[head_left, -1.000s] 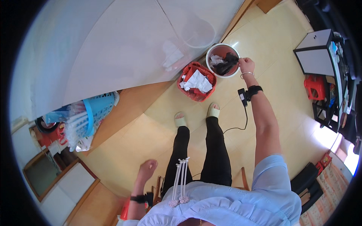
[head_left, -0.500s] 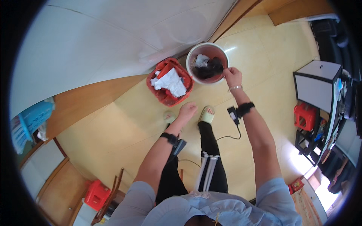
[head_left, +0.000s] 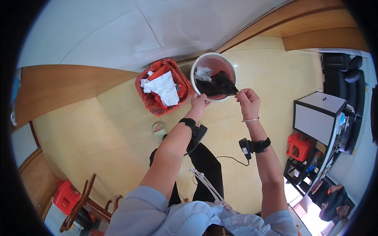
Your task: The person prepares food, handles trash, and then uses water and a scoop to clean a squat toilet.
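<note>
A round white bucket (head_left: 233, 70) with a pinkish inside stands by the wall. In it lie a crumpled black plastic bag (head_left: 220, 83) and some whitish crumpled material (head_left: 203, 74). My right hand (head_left: 249, 103) pinches a corner of the black bag, drawing it to a point over the bucket's right rim. At the near left rim, my left hand (head_left: 200, 104) grips the bucket's edge; its fingertips are partly hidden there. Left of the bucket is a basket lined with a red bag (head_left: 152, 103), holding white paper (head_left: 163, 87) on top.
A wooden skirting (head_left: 75, 84) and white wall run behind the containers. To the right stand a white cabinet with black edges (head_left: 315, 118) and a red stool (head_left: 299, 146). Another red stool (head_left: 67, 196) and a wooden chair (head_left: 84, 200) are at lower left. A cable (head_left: 232, 158) hangs between my arms.
My left hand has moved up and right, from in front of the basket to the bucket's rim. My right hand has pulled the bag's corner outward. The view has shifted.
</note>
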The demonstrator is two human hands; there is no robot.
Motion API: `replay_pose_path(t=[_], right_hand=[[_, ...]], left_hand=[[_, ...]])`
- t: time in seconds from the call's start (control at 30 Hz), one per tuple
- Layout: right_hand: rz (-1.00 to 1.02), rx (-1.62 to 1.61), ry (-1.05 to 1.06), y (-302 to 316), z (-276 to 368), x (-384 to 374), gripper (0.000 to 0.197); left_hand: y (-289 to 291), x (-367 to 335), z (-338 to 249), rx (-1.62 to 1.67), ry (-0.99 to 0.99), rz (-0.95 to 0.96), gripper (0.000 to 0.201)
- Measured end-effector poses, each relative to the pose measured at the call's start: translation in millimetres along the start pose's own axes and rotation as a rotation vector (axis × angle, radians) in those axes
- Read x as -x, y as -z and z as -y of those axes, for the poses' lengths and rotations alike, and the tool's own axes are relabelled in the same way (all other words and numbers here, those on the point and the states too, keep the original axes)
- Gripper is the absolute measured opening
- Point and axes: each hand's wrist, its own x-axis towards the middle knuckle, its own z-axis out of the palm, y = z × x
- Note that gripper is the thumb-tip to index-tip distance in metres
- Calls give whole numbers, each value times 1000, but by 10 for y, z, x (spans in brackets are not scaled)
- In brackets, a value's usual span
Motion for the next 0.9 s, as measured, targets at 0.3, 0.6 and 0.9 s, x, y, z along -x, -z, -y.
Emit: replay_pose_path(t=[0.3,0.6,0.9], right_hand=[[183,91,34,314,1448,969,4],[367,27,80,221,3153,2045,5],[298,-12,243,-203,3947,2456,7]], left_hand=[[136,1673,-162,-32,107,74,18],[431,3484,-709,-1,97,56,26],[1339,3709,-1082,75,-113,-69,24]])
